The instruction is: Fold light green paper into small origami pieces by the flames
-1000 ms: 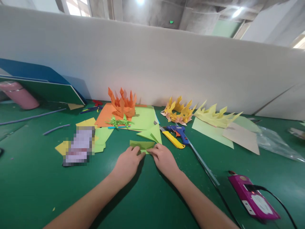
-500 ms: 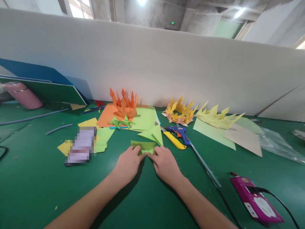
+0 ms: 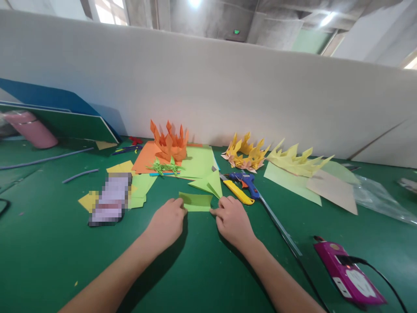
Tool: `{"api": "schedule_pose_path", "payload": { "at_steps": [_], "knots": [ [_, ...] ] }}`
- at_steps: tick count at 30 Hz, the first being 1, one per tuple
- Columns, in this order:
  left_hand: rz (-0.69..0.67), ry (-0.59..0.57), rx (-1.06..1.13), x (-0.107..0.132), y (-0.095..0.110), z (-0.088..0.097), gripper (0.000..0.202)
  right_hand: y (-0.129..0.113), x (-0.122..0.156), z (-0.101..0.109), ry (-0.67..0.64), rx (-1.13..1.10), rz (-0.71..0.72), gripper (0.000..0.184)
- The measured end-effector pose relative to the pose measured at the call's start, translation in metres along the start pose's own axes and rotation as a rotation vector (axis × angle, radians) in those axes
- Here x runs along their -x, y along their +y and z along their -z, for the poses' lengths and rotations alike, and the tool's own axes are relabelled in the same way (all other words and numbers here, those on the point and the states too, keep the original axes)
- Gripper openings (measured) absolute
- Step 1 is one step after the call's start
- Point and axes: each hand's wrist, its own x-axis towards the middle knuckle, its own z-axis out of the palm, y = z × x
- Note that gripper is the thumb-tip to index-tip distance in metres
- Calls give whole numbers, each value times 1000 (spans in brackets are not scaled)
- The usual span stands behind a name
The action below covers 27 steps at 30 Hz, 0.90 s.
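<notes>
A small strip of folded green paper (image 3: 196,203) lies in front of me, its lower edge facing my body. At its left end my left hand (image 3: 170,218) is closed, with the fingertips on the corner. My right hand (image 3: 233,219) has its fingers curled at the right end, thumb and forefinger at the lower corner. Just beyond the strip is a folded light-green paper triangle (image 3: 208,182). A yellow utility knife (image 3: 239,192) and a blue glue gun (image 3: 249,181) rest past my right hand.
An orange paper crown (image 3: 171,145), a yellow-orange crown (image 3: 246,152) and a pale-yellow crown (image 3: 296,160) stand along the white partition (image 3: 208,87). A blurred phone-like object (image 3: 110,200) lies left. A magenta power strip (image 3: 350,274) with a cord is at right.
Both hands have slid apart, from the middle of the green strip's lower edge outward to its two ends. More of the strip shows between them.
</notes>
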Motion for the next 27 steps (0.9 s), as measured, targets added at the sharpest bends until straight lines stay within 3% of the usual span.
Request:
{"api": "schedule_pose_path", "payload": {
  "at_steps": [9,14,19,22,25,27],
  "knots": [
    [115,-93,-98,4,-8,10,40,0,-1,-3,44,-19,13,28],
    [178,-62,-68,4,-13,11,36,0,-1,-4,67,-33,20,27],
    [213,142,-37,-5,-13,-1,29,0,-1,-7,66,-85,3,25],
    [193,382,84,-11,-15,-15,17,0,-2,-8,56,-136,-17,23],
    [10,547,265,-17,-18,-28,45,1,-3,-9,60,-173,-18,22],
    [-26,545,380,-20,-19,-33,57,2,-3,-9,65,-198,-21,22]
  ]
}}
